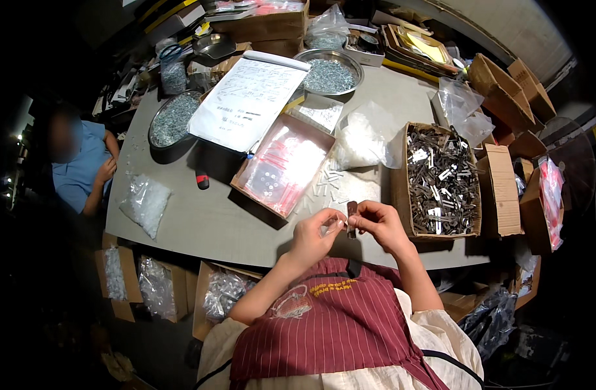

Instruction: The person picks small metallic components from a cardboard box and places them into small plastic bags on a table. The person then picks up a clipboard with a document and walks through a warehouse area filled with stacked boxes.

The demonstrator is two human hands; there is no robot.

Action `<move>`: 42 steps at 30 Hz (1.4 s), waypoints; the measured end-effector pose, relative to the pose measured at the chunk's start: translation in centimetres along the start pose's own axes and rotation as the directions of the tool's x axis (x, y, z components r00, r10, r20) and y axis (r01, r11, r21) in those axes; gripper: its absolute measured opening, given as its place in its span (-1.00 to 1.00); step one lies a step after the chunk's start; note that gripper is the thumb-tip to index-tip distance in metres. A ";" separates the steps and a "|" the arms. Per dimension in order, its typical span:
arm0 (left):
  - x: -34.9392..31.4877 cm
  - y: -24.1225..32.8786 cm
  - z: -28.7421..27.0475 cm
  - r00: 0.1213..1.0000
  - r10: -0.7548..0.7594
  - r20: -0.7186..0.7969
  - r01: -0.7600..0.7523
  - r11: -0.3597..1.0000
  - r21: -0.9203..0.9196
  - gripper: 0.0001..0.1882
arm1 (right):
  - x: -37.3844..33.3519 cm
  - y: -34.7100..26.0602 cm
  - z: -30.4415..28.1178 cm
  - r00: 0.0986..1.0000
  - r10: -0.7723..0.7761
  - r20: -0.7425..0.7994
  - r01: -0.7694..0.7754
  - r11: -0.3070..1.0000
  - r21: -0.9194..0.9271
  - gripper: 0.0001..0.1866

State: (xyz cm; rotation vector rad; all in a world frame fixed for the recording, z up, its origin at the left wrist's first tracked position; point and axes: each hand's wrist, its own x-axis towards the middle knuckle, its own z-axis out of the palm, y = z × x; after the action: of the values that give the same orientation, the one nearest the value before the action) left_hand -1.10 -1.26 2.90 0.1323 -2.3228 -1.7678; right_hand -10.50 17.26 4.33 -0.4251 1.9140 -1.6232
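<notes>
Close together at the table's near edge, both my hands work on small parts. My right hand (380, 225) pinches a short, flat dark metal piece (352, 209) upright between thumb and fingers. At its side my left hand (316, 235) is closed in a pinch on a small white plastic piece (341, 221), its tip touching or almost touching the metal piece. Fingers partly hide both parts. Just beyond my hands lie several loose white plastic strips (325, 184). A cardboard box (402, 195) full of similar dark metal pieces (443, 175) stands right of my right hand.
Left of centre is a shallow box (272, 214) with small clear bags, a notepad (249, 97) beyond it. Two metal bowls (335, 55) of small hardware stand farther back. Bags of white parts (361, 140) lie nearby. A person (83, 162) sits at the far left; cartons (499, 188) crowd the right.
</notes>
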 end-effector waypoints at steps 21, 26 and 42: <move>0.5 0.0 -0.3 0.998 0.004 0.063 0.001 0.997 -0.073 -0.79 | 0.7 -5.7 1.1 0.707 -0.634 0.313 0.688 0.516 -0.510 -0.76; 0.9 1.3 -2.1 0.995 0.081 0.049 -0.073 0.985 -0.154 -0.70 | 1.3 -6.6 0.2 0.696 -0.626 0.351 0.701 0.485 -0.523 -0.83; 1.7 2.8 -4.3 0.978 0.160 -0.136 -0.159 0.987 0.015 -0.93 | 2.2 -6.7 2.3 0.849 -0.482 0.215 0.527 0.758 -0.385 -0.80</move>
State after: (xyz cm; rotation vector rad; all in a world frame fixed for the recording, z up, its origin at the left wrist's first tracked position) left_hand -1.61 -4.90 6.88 0.0636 -2.1757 -1.6243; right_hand -11.64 12.77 10.13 -1.2891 2.1983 -1.4187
